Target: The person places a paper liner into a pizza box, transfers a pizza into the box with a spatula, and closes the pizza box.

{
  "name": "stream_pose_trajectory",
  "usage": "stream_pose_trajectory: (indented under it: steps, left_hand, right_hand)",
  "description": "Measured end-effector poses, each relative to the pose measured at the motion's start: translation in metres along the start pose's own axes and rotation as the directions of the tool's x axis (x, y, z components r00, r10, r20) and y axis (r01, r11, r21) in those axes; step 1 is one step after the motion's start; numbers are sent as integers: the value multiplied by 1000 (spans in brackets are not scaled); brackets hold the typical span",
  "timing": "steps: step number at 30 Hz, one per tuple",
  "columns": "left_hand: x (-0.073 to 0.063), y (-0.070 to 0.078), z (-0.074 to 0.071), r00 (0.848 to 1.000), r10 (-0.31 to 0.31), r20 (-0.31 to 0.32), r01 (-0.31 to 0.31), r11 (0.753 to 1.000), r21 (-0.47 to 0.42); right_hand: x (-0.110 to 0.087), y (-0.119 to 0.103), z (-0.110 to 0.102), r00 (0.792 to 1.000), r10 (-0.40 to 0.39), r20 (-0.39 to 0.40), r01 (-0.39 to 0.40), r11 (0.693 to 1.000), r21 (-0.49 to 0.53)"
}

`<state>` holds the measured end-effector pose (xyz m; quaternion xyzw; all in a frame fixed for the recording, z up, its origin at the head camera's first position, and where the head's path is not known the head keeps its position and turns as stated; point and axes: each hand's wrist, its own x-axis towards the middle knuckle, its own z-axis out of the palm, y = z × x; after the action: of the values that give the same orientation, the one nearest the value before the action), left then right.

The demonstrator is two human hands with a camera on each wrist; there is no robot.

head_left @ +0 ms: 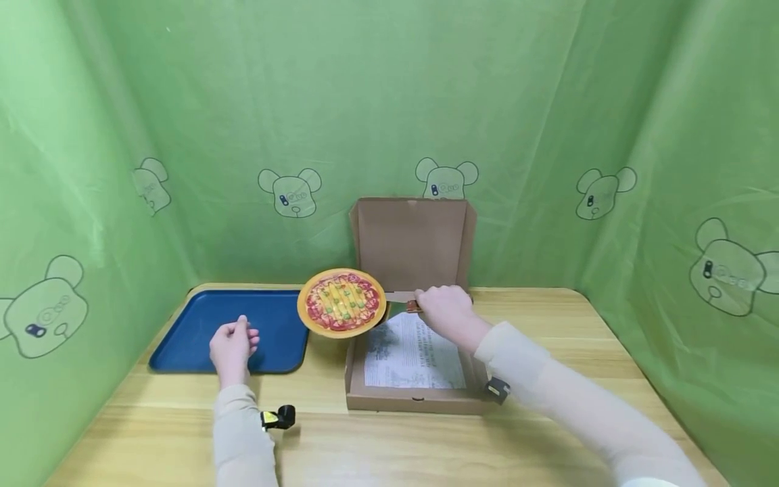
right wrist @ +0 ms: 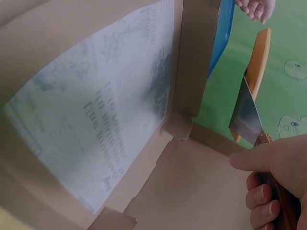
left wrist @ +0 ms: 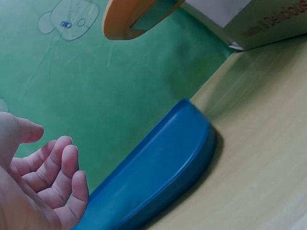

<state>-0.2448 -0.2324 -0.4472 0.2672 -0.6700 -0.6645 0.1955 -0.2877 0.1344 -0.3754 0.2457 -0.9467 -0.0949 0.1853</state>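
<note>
My right hand (head_left: pixel 447 308) grips the wooden handle of a pizza server (right wrist: pixel 247 115), thumb laid along it toward the metal blade. On the blade rests a whole toy-like pizza (head_left: pixel 343 302), raised in the air between tray and box. The right wrist view shows that pizza edge-on, with the blade flat against its underside. My left hand (head_left: pixel 232 343) holds nothing; its fingers hang loosely curled over the near part of the blue tray (head_left: pixel 274 338). In the left wrist view the pizza's underside shows above the tray.
An open cardboard pizza box (head_left: pixel 414 243) stands right of the tray, lid upright, with a printed paper sheet (head_left: pixel 416 352) lying inside. Both sit on a wooden table (head_left: pixel 377 450). Green curtains (head_left: pixel 389 101) with bear prints enclose the back and sides.
</note>
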Motion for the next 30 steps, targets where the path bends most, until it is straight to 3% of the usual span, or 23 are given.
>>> stream_pose_trajectory:
  steps: [9, 14, 21, 26, 30]
  left_hand:
    - [-10, 2, 24, 997, 33, 74, -37, 998, 43]
    - [-16, 2, 36, 992, 62, 110, -65, 998, 26]
    - [-22, -2, 54, 986, 79, 145, -83, 996, 24]
    - [-25, -4, 65, 974, 46, 222, -55, 998, 34]
    - [-29, -6, 74, 950, 8, 313, -15, 1000, 20]
  right_hand:
    - [-20, 19, -2, 1000, 30, -2, -30, 999, -13]
    - [-30, 30, 1, 999, 37, -26, -37, 999, 6]
    - [-43, 49, 1, 994, 85, 71, -85, 996, 0]
    - [-55, 64, 3, 995, 88, 39, -88, 996, -2]
    - [-63, 74, 8, 997, 69, -17, -69, 998, 1]
